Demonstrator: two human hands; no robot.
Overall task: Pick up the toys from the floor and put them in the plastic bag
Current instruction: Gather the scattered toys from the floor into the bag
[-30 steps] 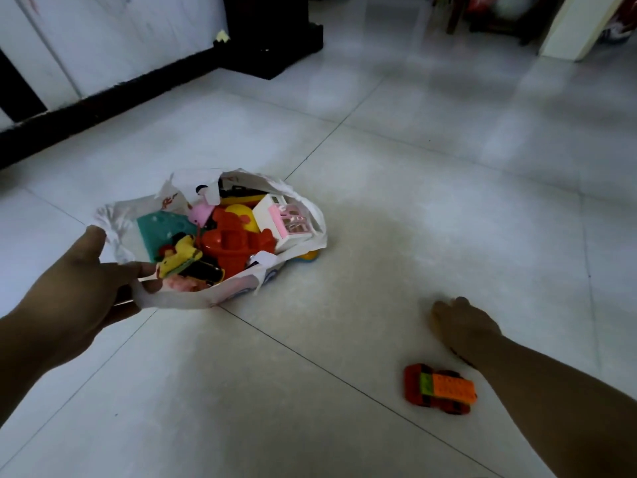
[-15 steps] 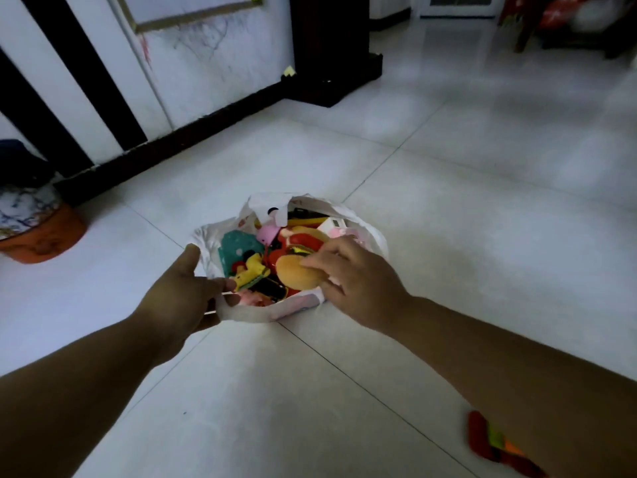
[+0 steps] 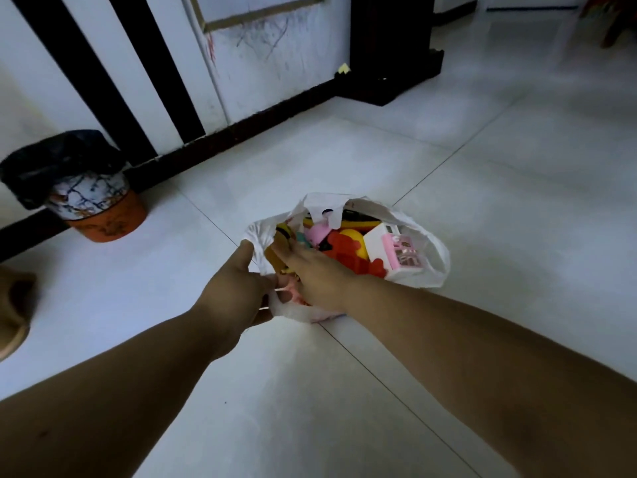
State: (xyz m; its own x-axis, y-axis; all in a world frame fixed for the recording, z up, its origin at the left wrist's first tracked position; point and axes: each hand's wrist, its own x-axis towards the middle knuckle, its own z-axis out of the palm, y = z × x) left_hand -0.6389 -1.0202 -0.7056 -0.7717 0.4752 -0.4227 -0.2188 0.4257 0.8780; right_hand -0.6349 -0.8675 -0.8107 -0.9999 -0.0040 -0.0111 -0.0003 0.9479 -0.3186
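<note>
A white plastic bag (image 3: pixel 435 258) sits open on the tiled floor, filled with several toys: a red toy (image 3: pixel 348 249), a white and pink toy house (image 3: pixel 396 250), a pink figure (image 3: pixel 317 232) and a yellow piece (image 3: pixel 355 236). My left hand (image 3: pixel 234 291) pinches the bag's near-left rim and holds it open. My right hand (image 3: pixel 317 272) reaches inside the bag's left side, its fingers wrapped over a tan rounded toy (image 3: pixel 274 255) that is mostly hidden beneath them.
A patterned orange bin with a black liner (image 3: pixel 86 198) stands at the left by the black-striped wall. A dark furniture base (image 3: pixel 389 81) sits at the back. A brown object (image 3: pixel 13 305) pokes in at the left edge. Pale floor tiles surround the bag.
My right hand left the floor by the orange toy car, carried a tan toy to the bag and pushed it down inside. The view tilted up; the car is out of sight.
</note>
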